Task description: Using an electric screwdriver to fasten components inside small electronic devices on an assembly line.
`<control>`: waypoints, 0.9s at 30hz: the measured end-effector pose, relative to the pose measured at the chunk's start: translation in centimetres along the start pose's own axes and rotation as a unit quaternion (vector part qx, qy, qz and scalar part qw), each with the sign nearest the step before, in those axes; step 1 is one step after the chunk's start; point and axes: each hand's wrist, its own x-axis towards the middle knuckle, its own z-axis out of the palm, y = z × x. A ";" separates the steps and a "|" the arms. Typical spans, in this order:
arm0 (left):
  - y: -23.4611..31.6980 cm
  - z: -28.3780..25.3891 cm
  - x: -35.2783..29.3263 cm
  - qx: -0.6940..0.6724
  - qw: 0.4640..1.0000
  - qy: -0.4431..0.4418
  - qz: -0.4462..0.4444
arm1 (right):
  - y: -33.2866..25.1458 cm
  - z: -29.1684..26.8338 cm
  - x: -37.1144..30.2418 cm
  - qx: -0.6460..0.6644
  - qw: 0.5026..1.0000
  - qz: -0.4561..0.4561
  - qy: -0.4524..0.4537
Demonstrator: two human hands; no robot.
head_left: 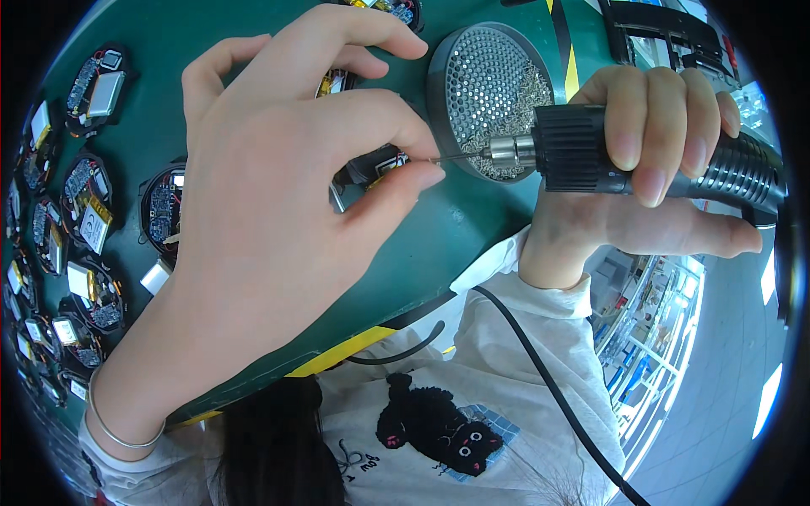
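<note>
My right hand (658, 143) is wrapped around a black electric screwdriver (582, 148) with a ribbed grip, held sideways with its thin metal bit (464, 156) pointing left. At the bit's tip, the thumb and forefinger of my left hand (278, 160) are pinched together; whatever sits between them is too small to name. Behind the bit stands a round grey dish (434, 93) with a dimpled floor and a heap of tiny screws (523, 105) on its right side. Partly hidden under my left hand is a small circuit board assembly (371, 169).
Many round black circuit board assemblies with silver battery cells (105, 93) lie on the green mat (456, 219) at the left. Yellow and black tape (342, 350) runs along its near edge. A black cable (540, 363) hangs across my lap. A black stand (666, 34) is at the far right.
</note>
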 end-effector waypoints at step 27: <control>0.1 -0.4 -0.2 0.031 0.999 -0.030 -0.009 | 0.0 0.6 -0.2 0.001 1.000 -0.011 0.008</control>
